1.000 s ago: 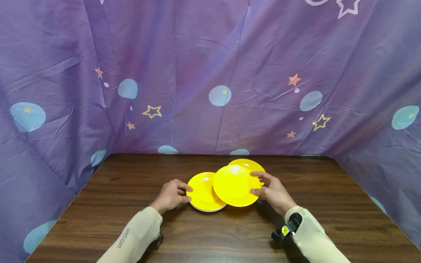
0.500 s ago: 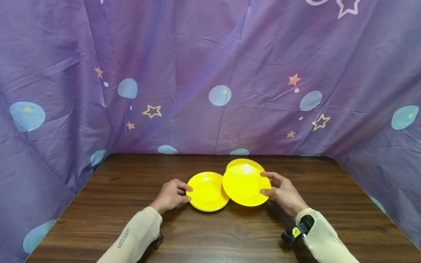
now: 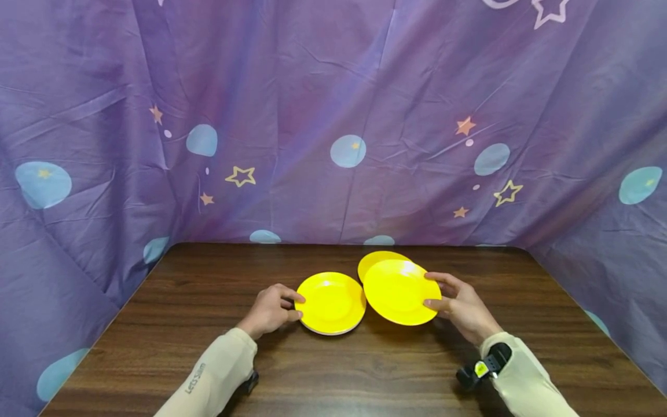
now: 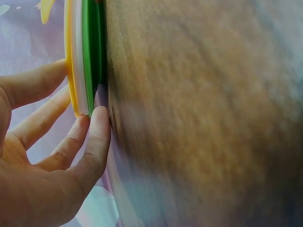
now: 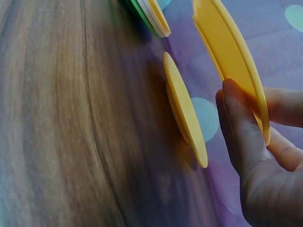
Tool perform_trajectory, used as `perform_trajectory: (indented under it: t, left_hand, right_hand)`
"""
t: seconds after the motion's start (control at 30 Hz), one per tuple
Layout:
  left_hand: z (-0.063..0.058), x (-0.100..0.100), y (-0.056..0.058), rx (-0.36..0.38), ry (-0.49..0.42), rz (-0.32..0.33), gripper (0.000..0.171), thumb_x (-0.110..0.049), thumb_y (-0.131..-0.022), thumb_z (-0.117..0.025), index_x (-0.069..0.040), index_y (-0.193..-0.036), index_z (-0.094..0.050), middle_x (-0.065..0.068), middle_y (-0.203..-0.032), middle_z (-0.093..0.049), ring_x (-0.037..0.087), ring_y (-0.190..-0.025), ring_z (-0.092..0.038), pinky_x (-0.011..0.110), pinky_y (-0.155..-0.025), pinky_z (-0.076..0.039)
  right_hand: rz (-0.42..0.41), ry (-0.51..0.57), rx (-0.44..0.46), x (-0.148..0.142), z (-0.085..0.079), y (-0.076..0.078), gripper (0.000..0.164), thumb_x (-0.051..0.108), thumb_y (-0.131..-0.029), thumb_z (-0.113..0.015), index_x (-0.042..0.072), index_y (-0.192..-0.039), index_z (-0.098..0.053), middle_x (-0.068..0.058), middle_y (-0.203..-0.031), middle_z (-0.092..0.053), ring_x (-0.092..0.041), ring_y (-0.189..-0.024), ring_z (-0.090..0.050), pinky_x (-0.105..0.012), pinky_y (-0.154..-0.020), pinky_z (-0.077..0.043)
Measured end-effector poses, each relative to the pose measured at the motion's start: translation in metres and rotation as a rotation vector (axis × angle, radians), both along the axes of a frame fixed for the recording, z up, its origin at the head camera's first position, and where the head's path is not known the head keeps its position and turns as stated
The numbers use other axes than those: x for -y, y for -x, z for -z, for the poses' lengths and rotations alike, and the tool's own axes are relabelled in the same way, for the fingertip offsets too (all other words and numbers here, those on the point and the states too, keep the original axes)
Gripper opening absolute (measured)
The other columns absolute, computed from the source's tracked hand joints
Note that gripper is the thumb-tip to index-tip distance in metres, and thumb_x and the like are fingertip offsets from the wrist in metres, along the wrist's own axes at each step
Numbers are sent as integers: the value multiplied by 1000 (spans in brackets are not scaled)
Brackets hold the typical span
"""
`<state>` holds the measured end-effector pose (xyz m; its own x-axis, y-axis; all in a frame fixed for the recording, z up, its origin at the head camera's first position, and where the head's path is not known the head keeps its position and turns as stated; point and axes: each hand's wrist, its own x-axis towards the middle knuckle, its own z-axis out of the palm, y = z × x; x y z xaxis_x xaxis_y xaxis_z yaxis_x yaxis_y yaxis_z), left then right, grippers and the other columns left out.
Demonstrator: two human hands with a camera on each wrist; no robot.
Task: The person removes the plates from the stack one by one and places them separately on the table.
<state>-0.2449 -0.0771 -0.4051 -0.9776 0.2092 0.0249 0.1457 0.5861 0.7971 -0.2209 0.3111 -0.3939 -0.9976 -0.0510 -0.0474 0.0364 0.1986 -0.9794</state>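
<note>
My right hand (image 3: 464,307) pinches the right rim of a yellow plate (image 3: 398,292), thumb on one face and fingers on the other. In the right wrist view this plate (image 5: 232,52) is raised and tilted. A second yellow plate (image 3: 375,263) lies on the table behind it, partly hidden in the head view. To the left sits a stack of plates (image 3: 333,304) with a yellow one on top. White and green plates (image 4: 92,56) show beneath it in the left wrist view. My left hand (image 3: 271,310) holds the stack's left edge with its fingertips.
All of this is on a dark wood-grain table (image 3: 333,376). A purple curtain (image 3: 292,116) printed with stars and pale blue ovals hangs behind it and at both sides. A black wrist device (image 3: 484,366) sits at the right cuff.
My right hand has carried its yellow plate to the right, away from over the stack. More of the stack's top and the back plate's left side now show. My left hand has stayed in place.
</note>
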Motion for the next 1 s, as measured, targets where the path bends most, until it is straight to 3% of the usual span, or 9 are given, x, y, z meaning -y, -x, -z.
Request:
perform_trajectory:
  t: [1.0]
  left_hand:
    - [3,2,2,5,-23,8,21,-3,-78,-82,-9,-99,-79,11,-118,-65,28,-100,-68,35,-77,-60]
  right_hand:
    - [89,-28,42,-43,10,3,76,3,-87,-73,-2,-151,-32,2,-122,-56,0,-97,-62,-22,-85,-58]
